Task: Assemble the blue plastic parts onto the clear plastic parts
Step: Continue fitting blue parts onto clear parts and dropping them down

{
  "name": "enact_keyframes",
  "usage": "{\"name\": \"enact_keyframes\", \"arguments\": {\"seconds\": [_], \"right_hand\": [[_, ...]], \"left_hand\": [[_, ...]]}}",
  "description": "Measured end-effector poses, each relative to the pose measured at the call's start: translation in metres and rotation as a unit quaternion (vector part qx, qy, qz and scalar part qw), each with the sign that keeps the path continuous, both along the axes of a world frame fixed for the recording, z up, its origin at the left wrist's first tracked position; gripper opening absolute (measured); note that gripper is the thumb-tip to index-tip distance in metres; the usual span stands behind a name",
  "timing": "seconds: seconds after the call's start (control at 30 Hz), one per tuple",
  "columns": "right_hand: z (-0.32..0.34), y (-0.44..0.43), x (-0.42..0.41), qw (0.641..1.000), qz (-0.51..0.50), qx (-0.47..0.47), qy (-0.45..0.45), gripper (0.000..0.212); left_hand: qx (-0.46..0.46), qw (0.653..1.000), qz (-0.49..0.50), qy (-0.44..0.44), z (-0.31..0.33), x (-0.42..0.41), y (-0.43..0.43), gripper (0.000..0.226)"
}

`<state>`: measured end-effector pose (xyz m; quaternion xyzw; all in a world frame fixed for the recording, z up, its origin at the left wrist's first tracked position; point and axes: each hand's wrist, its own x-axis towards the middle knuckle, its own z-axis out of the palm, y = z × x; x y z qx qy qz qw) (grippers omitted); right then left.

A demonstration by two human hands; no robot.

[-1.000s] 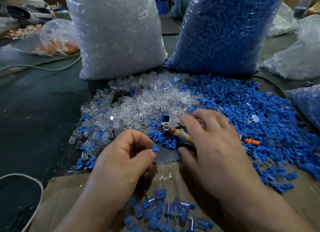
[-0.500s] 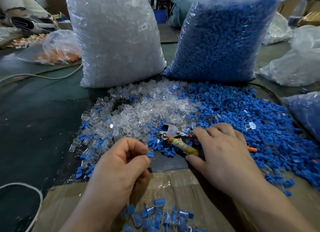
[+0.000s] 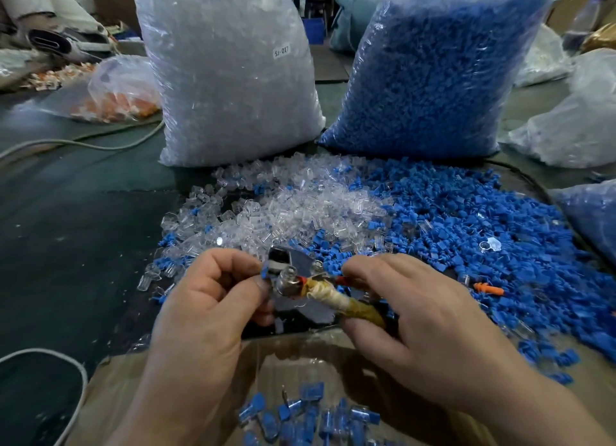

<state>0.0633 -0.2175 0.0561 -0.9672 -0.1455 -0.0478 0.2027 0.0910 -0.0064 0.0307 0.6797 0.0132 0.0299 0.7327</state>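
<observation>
A heap of clear plastic parts (image 3: 293,212) lies mid-table, and a wide spread of blue plastic parts (image 3: 466,232) lies to its right. My left hand (image 3: 206,309) pinches a small blue part (image 3: 265,272) against the head of a metal press tool (image 3: 290,272). My right hand (image 3: 423,319) curls round the tool's tape-wrapped handle (image 3: 346,304). Assembled blue-and-clear pieces (image 3: 310,419) lie in the cardboard box (image 3: 116,395) under my hands.
Two big bags stand behind the heaps: clear parts (image 3: 230,72) on the left, blue parts (image 3: 430,75) on the right. A bag with orange pieces (image 3: 123,92) lies far left. A white cable (image 3: 76,379) loops at lower left. One orange part (image 3: 488,289) lies among the blue.
My left hand has carried its blue part up and right to the tool's head. My right hand has slid left and closed on the handle, lifting the tool.
</observation>
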Motion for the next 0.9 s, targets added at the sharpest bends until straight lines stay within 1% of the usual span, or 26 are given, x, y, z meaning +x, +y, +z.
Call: {"name": "enact_keyframes", "arguments": {"seconds": [0.17,0.37,0.4,0.5,0.63,0.67,0.8,0.83,0.9], "right_hand": [[-0.0017,-0.0026,-0.0011,1.000,0.014,0.009,-0.001,0.055],[0.0006,-0.0033,-0.0015,0.999,0.032,-0.007,0.002,0.046],[0.0012,-0.0027,-0.0008,0.999,0.033,-0.014,0.002,0.045],[0.0034,-0.0013,0.0003,0.999,0.029,-0.024,0.001,0.045],[0.0073,0.0016,-0.0009,0.999,0.025,-0.022,0.007,0.047],[0.0074,0.0020,-0.0013,0.999,0.024,-0.020,0.010,0.047],[0.0048,-0.0018,-0.0040,1.000,-0.004,0.015,0.009,0.046],[0.0030,-0.0035,-0.0040,1.000,-0.016,0.011,0.009,0.048],[-0.0016,-0.0069,-0.0013,0.998,-0.051,-0.025,-0.006,0.053]], "left_hand": [[0.024,0.999,-0.013,-0.020,0.0003,-0.0040,0.0027,0.044],[0.035,0.998,-0.037,-0.049,0.0009,-0.0057,0.0024,0.044],[0.031,0.998,-0.036,-0.050,0.0015,-0.0061,0.0018,0.041],[0.003,0.998,-0.039,-0.047,0.0043,-0.0083,-0.0006,0.019],[-0.011,0.998,-0.042,-0.046,0.0034,-0.0086,0.0033,0.014],[-0.007,0.998,-0.042,-0.048,0.0023,-0.0085,0.0041,0.016],[-0.010,0.999,-0.010,-0.052,-0.0009,-0.0063,0.0054,0.016],[-0.015,0.999,-0.001,-0.050,-0.0016,-0.0045,0.0066,0.016],[-0.012,0.999,0.006,-0.035,-0.0017,-0.0022,0.0093,0.015]]}}
